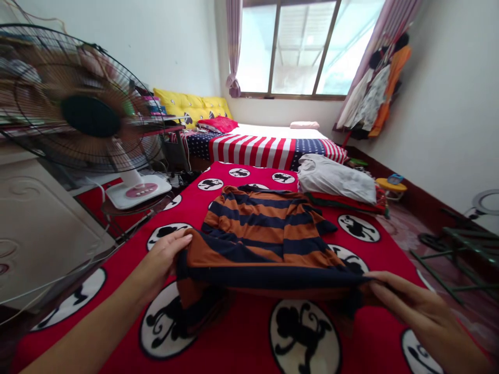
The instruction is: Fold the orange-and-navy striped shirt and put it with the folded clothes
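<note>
An orange and navy striped shirt (265,223) is spread over a red blanket (234,353) printed with black monkey figures in white circles. Its near edge is lifted and stretched between my hands. My left hand (169,252) pinches the left corner of that edge, thumb on top. At the other end, my right hand (409,301) grips the right corner between thumb and fingers. The far part of the shirt lies on the blanket, slightly wrinkled, while cloth hangs down below the raised edge.
Folded clothes (335,179), a light grey one on top, are stacked at the blanket's right far side. A large fan (91,117) stands at the left. Beyond is a bed with a flag-pattern cover (253,150). A green metal rack (471,249) and yellow stool (391,185) stand right.
</note>
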{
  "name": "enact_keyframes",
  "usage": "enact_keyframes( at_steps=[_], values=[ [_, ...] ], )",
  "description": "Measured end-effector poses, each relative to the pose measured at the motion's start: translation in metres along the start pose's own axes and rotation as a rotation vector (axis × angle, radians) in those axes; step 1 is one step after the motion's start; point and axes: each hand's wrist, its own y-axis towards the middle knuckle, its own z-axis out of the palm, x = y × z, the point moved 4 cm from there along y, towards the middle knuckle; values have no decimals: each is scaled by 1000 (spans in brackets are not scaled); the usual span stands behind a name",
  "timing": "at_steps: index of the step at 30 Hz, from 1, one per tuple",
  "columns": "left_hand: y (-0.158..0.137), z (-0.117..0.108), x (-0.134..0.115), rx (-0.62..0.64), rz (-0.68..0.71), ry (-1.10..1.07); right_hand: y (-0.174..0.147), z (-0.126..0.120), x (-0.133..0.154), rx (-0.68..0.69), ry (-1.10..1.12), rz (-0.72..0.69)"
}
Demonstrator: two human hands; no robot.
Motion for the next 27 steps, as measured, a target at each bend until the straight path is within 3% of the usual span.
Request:
enact_keyframes(
  at_steps=[4,7,9,11,13,15,17,20,23,27],
  values=[
    [14,1,5,100,-29,38,14,4,-4,2,46,-17],
    [34,3,22,65,-18,169,27,10,-11,-87,-149,-122],
    [38,1,25,-71,163,369,27,16,-10,-163,-334,-260],
    [26,4,19,-139,438,592,19,26,-6,-153,-468,-405],
    [6,13,17,27,602,776,6,38,-3,-4,-563,-525],
    [-15,24,23,318,602,915,-3,48,-3,138,-644,-580],
    [-29,30,33,519,568,1022,-6,52,-6,204,-677,-562],
    [-33,36,44,573,595,1090,2,54,-8,222,-626,-513],
    [-30,41,40,575,624,1033,6,50,0,196,-518,-491],
    [-43,28,9,642,443,779,-14,28,5,124,-353,-365]
  ],
)
